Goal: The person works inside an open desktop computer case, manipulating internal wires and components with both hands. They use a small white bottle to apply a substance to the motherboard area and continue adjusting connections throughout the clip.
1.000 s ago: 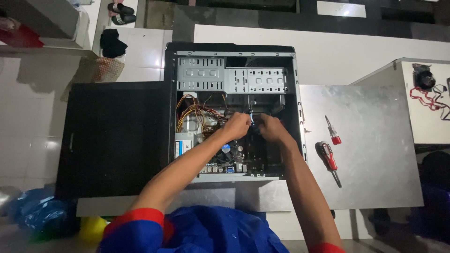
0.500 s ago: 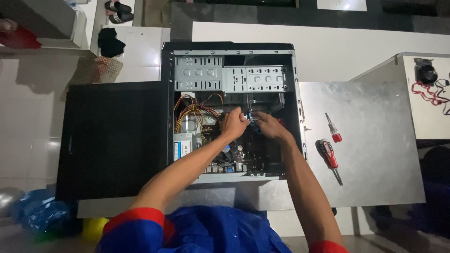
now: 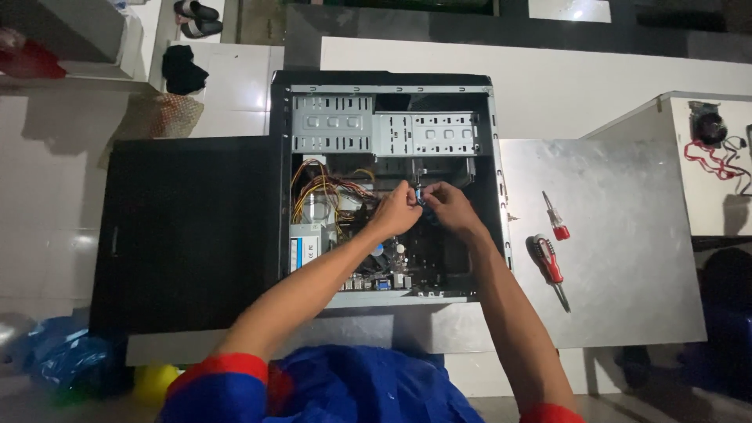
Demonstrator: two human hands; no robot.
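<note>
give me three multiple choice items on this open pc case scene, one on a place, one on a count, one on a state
1. Where do the screwdrivers lie?
A. on the grey metal panel right of the case
B. inside the case
C. on the black panel left of the case

2. How many screwdrivers show?
A. one
B. two
C. four

3. What state is the computer case in?
A. closed
B. standing upright
C. lying on its side, open

Answers:
1. A: the large screwdriver and small screwdriver rest on the grey metal panel, beside the computer case.
2. B: just those two red-handled ones show.
3. C: the drive bays and wires are exposed, and the left hand and right hand meet inside over a small blue part.
</note>
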